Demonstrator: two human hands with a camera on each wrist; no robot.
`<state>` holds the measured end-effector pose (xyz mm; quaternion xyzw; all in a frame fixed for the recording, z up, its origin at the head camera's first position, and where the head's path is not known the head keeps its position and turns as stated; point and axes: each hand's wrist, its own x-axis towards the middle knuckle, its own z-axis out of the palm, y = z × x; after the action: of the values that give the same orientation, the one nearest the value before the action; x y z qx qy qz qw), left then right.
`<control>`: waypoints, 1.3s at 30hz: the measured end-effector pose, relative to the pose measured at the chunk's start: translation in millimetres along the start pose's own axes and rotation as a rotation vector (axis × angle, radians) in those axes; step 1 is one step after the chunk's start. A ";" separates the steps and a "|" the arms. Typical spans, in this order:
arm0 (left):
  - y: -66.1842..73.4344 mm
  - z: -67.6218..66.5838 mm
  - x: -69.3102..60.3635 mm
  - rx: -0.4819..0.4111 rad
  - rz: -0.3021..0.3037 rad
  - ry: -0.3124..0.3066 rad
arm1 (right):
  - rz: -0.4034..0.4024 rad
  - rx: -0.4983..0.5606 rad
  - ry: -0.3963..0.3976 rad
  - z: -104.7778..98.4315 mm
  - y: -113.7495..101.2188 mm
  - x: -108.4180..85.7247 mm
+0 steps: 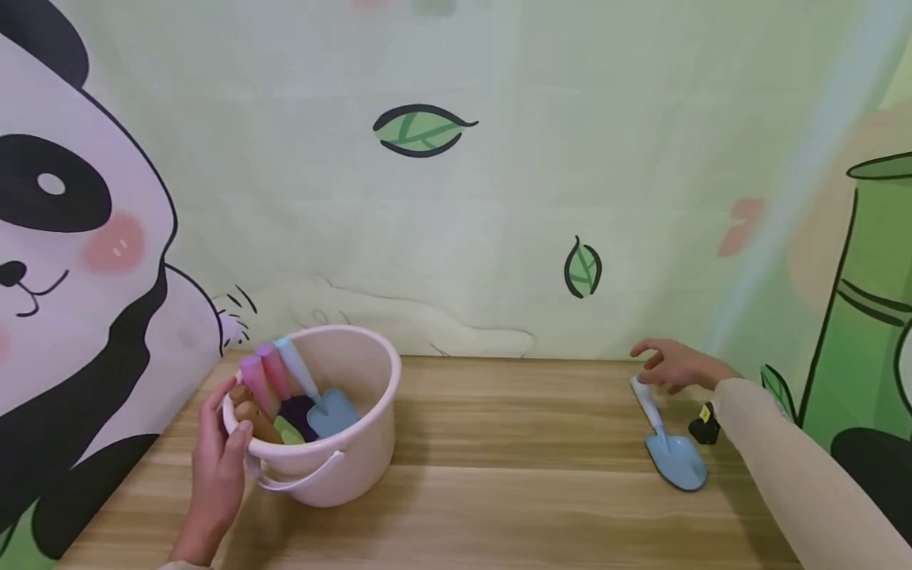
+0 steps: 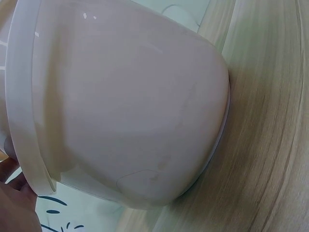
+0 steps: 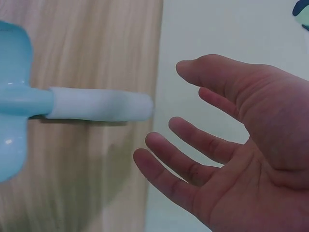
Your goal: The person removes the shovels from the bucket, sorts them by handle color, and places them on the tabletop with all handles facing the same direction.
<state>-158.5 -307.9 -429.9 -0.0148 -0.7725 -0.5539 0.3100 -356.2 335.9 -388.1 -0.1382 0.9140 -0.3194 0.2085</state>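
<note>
On the left of the head view, my left hand (image 1: 219,463) grips the rim of a pale pink bucket (image 1: 370,443). The bucket tilts slightly. Inside lie a small blue shovel (image 1: 335,412), two pink handles (image 1: 265,380), brown pieces (image 1: 255,416) and a green piece (image 1: 287,431). At the right, my right hand (image 1: 677,366) hovers over the handle end of a blue trowel (image 1: 675,461) lying on the table. In the right wrist view, the right hand's spread fingers (image 3: 164,166) stand apart from the white trowel handle (image 3: 101,104).
A small black object with a yellow mark (image 1: 704,426) sits beside the trowel, near the right sleeve (image 1: 784,459). Behind the wooden table (image 1: 513,443) hangs a printed cloth (image 1: 513,198) with a panda and leaves. The bucket's handle (image 1: 302,479) hangs down its front.
</note>
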 end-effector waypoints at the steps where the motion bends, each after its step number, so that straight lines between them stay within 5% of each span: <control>1: -0.6 0.0 -1.0 0.001 -0.005 -0.001 | -0.005 -0.011 -0.007 -1.0 -2.8 -0.8; 6: -3.9 -0.9 -4.4 0.011 -0.015 -0.006 | -0.039 -0.070 -0.031 -5.3 -18.7 -1.8; 19: -1.8 -4.3 -5.1 0.008 -0.014 0.005 | -0.190 -0.200 0.061 -8.9 -57.7 5.7; 39: -2.6 -0.2 -0.5 -0.014 0.021 0.007 | -0.238 -0.244 0.118 -6.3 -93.5 11.6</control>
<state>-158.9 -308.9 -432.4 -0.0231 -0.7675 -0.5560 0.3183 -358.2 263.9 -327.0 -0.2508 0.9338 -0.2359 0.0971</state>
